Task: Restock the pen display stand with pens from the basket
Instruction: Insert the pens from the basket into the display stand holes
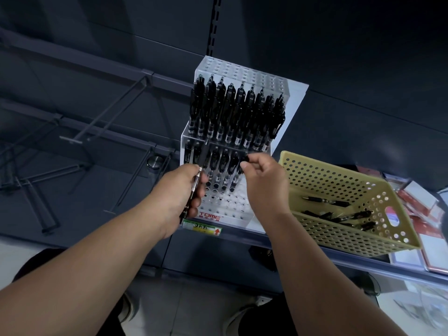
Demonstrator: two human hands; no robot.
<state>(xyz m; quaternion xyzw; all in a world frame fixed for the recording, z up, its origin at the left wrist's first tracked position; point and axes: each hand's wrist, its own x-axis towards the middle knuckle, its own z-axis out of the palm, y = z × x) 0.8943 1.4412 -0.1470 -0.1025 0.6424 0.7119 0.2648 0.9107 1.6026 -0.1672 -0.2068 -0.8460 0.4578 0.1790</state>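
The clear acrylic pen display stand stands on the shelf, its upper tier full of black pens and its lower tier partly filled. My left hand grips a small bunch of black pens in front of the stand's lower left. The fingertips of my right hand pinch the top of one black pen at the lower tier's right side. The yellow perforated basket sits to the right with several black pens lying in it.
Bare metal display hooks jut from the dark back panel at left. A price label is fixed on the shelf edge below the stand. Red and white boxes lie right of the basket. My shoes and the tiled floor show below.
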